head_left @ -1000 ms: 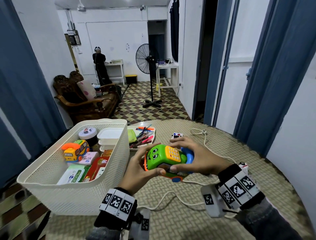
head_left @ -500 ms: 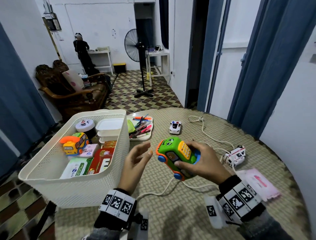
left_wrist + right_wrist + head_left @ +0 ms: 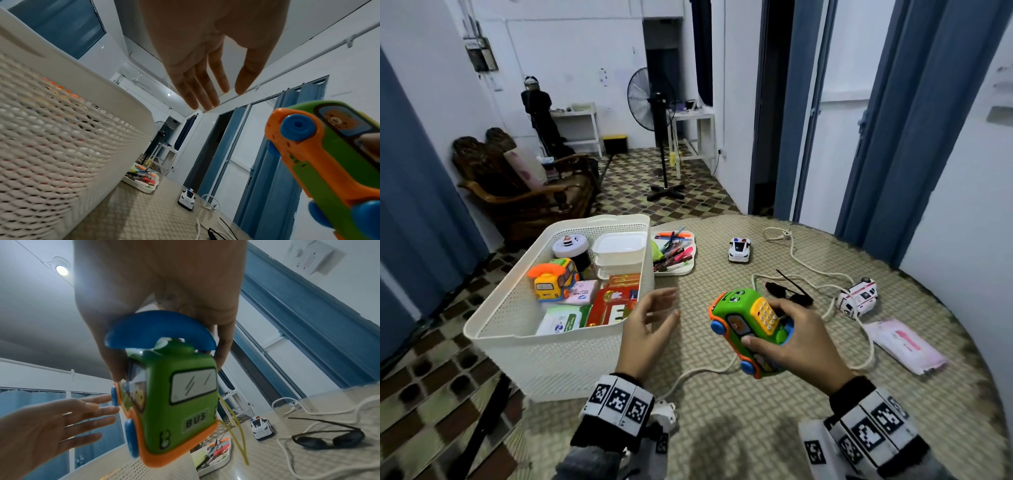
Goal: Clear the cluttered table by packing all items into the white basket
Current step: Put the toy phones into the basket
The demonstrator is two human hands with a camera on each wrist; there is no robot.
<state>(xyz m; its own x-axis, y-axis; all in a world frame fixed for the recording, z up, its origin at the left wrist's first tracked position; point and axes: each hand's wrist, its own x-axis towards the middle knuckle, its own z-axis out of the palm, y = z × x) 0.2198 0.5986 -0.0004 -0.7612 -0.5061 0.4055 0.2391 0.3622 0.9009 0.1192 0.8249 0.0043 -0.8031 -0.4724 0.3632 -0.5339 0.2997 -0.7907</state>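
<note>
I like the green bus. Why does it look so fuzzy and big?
Right wrist view: the bus fills the frame, close to the lens, its lower edge blurred. Left wrist view: the basket mesh is blurred. Head view: door frames bow from the wide lens.

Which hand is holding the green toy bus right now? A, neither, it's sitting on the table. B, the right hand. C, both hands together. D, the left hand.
B: the right hand grips the green toy bus above the table, while the left hand is open beside it, touching nothing.
</note>
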